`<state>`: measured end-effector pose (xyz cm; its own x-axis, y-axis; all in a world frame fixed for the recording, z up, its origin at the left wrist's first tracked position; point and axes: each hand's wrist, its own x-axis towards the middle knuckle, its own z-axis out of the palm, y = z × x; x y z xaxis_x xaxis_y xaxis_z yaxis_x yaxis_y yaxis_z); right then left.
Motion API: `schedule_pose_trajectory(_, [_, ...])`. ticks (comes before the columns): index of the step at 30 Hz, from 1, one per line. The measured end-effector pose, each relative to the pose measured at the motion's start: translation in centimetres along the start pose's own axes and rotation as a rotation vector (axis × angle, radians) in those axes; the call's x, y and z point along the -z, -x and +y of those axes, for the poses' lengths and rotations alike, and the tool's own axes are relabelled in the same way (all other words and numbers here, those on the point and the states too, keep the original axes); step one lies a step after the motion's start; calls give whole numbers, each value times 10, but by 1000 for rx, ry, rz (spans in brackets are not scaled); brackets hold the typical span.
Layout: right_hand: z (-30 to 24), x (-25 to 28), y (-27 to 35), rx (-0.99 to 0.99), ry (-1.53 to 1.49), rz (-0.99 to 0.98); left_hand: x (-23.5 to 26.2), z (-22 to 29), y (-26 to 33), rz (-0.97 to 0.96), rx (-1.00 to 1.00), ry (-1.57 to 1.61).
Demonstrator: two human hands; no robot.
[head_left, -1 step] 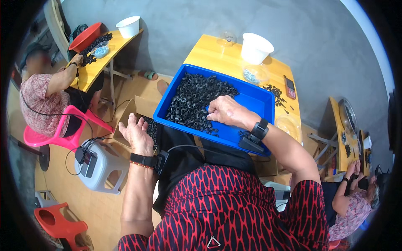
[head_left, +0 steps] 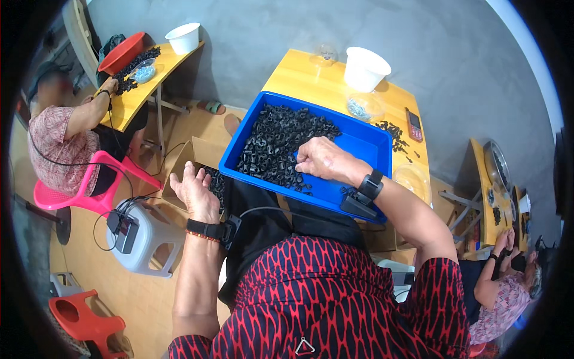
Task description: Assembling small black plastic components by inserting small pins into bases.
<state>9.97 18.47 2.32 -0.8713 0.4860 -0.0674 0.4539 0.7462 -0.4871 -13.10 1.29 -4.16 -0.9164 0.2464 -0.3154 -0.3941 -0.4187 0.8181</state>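
Observation:
A blue tray (head_left: 371, 149) rests across my lap and against the table edge, with many small black ring-like parts (head_left: 272, 140) heaped in its left half. My right hand (head_left: 323, 158) is inside the tray at the right edge of the heap, fingers curled and pressed together. Whatever the fingertips may hold is hidden. Left of the tray, my left hand (head_left: 198, 190) is raised with the palm up and the fingers apart, holding nothing. Beneath it stands an open cardboard box (head_left: 179, 170), where more black parts (head_left: 214, 185) show.
On the yellow table (head_left: 299, 72) are a white tub (head_left: 366, 69), a clear bowl of small bluish pieces (head_left: 360, 109), loose black parts (head_left: 394, 136) and a phone (head_left: 414, 125). A grey stool (head_left: 140, 239) stands at left. Other people (head_left: 63, 137) sit at tables on both sides.

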Motion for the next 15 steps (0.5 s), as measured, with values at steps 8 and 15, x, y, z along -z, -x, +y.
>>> schedule_pose_trajectory(8, [9, 0, 4, -112, -148, 33, -17, 0, 36, -231, -359, -61])
schedule_pose_trajectory(15, [-26, 15, 49, -79, -546, 303, -29, 11, 115, -806, -312, -257])
